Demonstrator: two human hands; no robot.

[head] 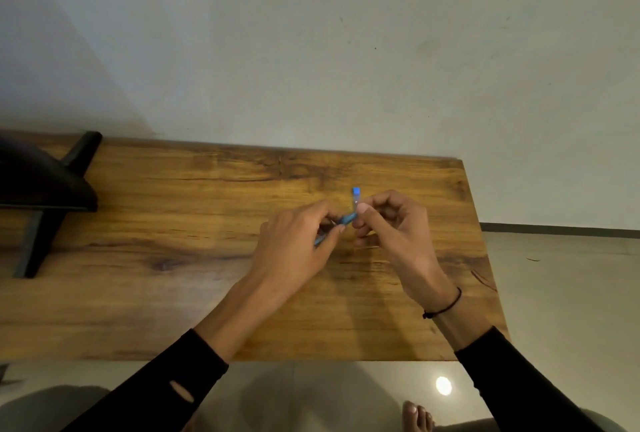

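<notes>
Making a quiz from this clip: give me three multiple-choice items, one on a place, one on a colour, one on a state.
1. Where is the black cord bracelet? A) left wrist B) tabletop C) right wrist
2. The pen is which colour? A) blue B) red C) green
3. The right hand is: A) flat B) pinching the cap C) hanging idle
C: the cord circles the right wrist. A: its barrel shows blue. B: thumb and fingers close on the cap.
</notes>
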